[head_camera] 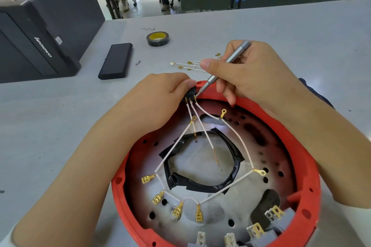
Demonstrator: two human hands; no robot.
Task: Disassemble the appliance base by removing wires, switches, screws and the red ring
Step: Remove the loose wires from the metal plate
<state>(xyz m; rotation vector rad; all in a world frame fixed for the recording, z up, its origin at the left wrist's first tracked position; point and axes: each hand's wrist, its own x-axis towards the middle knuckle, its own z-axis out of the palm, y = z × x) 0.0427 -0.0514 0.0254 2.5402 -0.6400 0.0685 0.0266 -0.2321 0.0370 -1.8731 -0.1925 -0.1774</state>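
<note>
The appliance base lies upside down before me, a metal plate (212, 210) framed by the red ring (305, 158). At its far rim my left hand (160, 96) pinches a small black switch (190, 95). White wires (202, 130) with gold terminals fan out from the switch across the plate. My right hand (247, 74) grips a slim grey screwdriver (224, 66), its tip touching the switch terminals. Black tape (200, 184) lines the plate's central hole. Grey switches (275, 216) with metal tabs sit along the near rim.
Several removed wires (188, 65) lie on the grey table beyond the base. Farther back are a roll of black tape (157, 38), a flat black case (116, 61), a loose screwdriver bit (138, 62) and a black computer tower (38, 32) at left.
</note>
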